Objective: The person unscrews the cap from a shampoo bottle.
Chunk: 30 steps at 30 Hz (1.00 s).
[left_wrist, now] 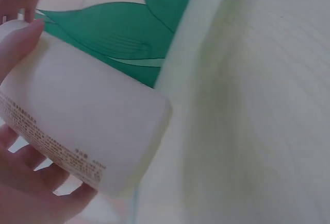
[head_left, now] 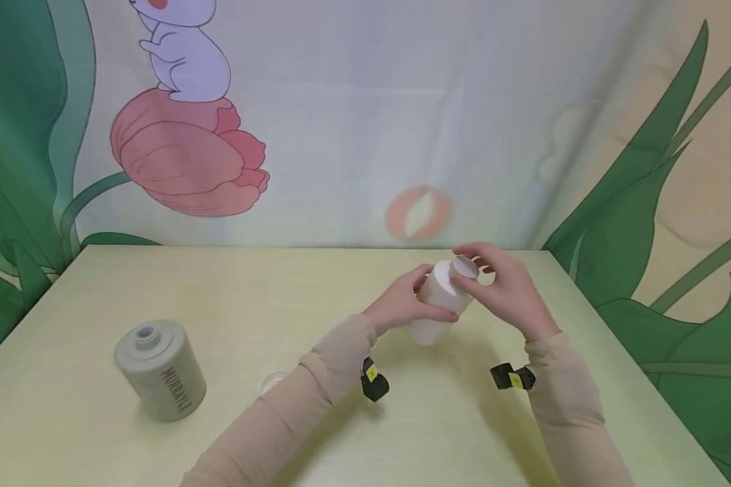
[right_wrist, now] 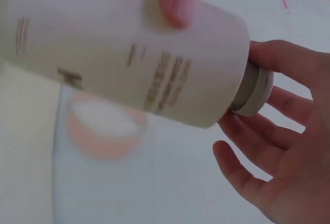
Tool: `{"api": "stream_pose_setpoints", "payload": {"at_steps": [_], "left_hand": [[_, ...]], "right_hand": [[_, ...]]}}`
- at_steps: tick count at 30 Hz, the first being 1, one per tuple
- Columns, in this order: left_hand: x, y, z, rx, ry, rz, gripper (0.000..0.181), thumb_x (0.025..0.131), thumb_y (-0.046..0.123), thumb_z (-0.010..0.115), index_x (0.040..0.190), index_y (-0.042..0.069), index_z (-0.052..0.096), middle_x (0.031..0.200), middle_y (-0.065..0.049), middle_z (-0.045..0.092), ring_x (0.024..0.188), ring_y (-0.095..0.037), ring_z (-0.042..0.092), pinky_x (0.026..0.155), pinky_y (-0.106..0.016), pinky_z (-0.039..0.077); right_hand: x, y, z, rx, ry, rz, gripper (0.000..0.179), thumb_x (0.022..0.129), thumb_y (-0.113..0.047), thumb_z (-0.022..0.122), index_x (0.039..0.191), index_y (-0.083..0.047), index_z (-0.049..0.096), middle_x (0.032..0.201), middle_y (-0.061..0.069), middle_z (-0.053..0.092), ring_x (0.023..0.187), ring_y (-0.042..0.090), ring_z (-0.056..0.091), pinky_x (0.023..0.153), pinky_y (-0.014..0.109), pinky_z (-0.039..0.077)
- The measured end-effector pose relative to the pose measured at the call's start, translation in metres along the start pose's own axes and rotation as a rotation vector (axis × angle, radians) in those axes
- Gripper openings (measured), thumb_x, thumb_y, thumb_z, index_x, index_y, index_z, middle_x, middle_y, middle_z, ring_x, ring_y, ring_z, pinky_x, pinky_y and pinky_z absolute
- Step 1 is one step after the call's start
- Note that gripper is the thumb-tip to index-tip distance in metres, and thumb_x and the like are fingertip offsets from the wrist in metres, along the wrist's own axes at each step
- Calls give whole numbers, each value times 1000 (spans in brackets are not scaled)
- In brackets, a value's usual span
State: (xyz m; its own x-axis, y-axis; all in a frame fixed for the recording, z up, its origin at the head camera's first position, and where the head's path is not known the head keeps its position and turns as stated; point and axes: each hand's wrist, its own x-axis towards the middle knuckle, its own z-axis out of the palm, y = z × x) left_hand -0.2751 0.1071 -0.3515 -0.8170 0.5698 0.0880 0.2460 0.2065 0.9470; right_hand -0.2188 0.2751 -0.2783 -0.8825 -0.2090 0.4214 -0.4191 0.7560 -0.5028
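My left hand (head_left: pixel 402 304) grips a white bottle (head_left: pixel 445 292) round its body, the thumb along the near side. The bottle is tilted, its top leaning up to the right, over the right part of the table. Small brown print runs along the bottle (left_wrist: pixel 93 110) in the left wrist view. With thumb and fingers, my right hand (head_left: pixel 512 291) holds the round cap (head_left: pixel 466 268) at the bottle's top. In the right wrist view, the cap (right_wrist: pixel 255 95) sits at the end of the bottle, between the thumb and fingers.
A grey-green bottle (head_left: pixel 167 382) marked MURRAYLE stands uncapped at the left of the table. Partly hidden behind the left forearm lies a small pale round thing (head_left: pixel 272 380). A printed curtain (head_left: pixel 341 135) hangs behind the table's far edge.
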Motion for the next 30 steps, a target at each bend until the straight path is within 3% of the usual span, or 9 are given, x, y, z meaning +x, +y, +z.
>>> {"api": "stream_pose_setpoints", "payload": {"at_steps": [4,8,11,15,21,25,30], "left_hand": [[-30,13,-26,93,5,1,65,59,41,80,115,42,47,105,10,57,97,-14,54,78,-35,45],[-62,21,-42,153,34,-16,65,56,43,81,113,44,49,101,11,58,93,-13,55,74,-33,47],[-82,19,-50,172,50,-30,65,55,44,81,112,44,49,101,11,59,92,-13,56,74,-33,46],[-102,6,-58,190,84,-47,68,55,43,82,114,43,48,103,11,58,93,-13,55,76,-33,46],[-107,-12,-69,260,137,-56,74,54,40,83,118,37,48,107,11,58,94,-13,54,79,-33,44],[-107,-19,-69,280,136,-49,74,53,42,83,118,37,48,107,11,58,94,-12,54,79,-33,44],[-110,-23,-72,272,110,-56,74,52,42,83,118,40,48,107,12,58,95,-12,55,79,-33,44]], "right_hand": [[-2,-20,6,27,4,-58,36,78,-27,68,111,-18,58,104,-4,60,93,10,51,83,35,40],[-7,-42,15,29,-9,-129,34,77,-29,69,109,-21,59,101,-8,59,91,6,50,82,34,41],[-10,-55,25,44,-25,-170,31,78,-32,67,107,-23,60,99,-11,59,91,4,51,81,31,43],[-9,-64,44,42,-57,-217,27,80,-33,65,104,-22,60,98,-12,57,89,3,51,77,26,44],[-4,-66,57,-46,-141,-252,32,77,-37,67,106,-24,59,95,-16,55,84,4,50,65,22,44],[-7,-63,64,-70,-174,-272,37,77,-36,67,110,-23,56,94,-16,54,83,1,50,67,20,45],[-8,-56,73,-44,-151,-410,37,78,-27,68,111,-16,57,95,-12,55,82,0,52,70,19,47]]}}
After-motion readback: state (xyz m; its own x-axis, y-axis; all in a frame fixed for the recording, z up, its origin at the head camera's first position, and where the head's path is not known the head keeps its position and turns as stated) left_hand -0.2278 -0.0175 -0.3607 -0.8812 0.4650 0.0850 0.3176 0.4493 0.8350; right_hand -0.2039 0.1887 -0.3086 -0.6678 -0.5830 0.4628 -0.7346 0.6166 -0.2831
